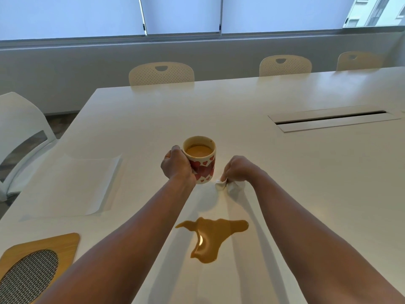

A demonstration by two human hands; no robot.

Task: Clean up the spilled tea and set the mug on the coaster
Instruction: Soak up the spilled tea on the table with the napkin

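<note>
A white mug (pixel 202 163) with red hearts, holding milky tea, is upright at the table's middle. My left hand (pixel 176 165) grips it from its left side. Just right of the mug, my right hand (pixel 237 168) pinches a crumpled white tissue (pixel 225 185) against the tabletop. A brown tea puddle (pixel 208 238) lies on the white table (pixel 285 172) nearer to me, between my forearms. The wooden coaster (pixel 37 266) with a woven grey oval centre sits at the near left corner.
A flat white sheet (pixel 76 183) lies left of the mug. A long cable slot (pixel 331 120) is set into the table at the right. Cream chairs (pixel 161 73) line the far edge, and a white chair (pixel 19 137) stands at the left.
</note>
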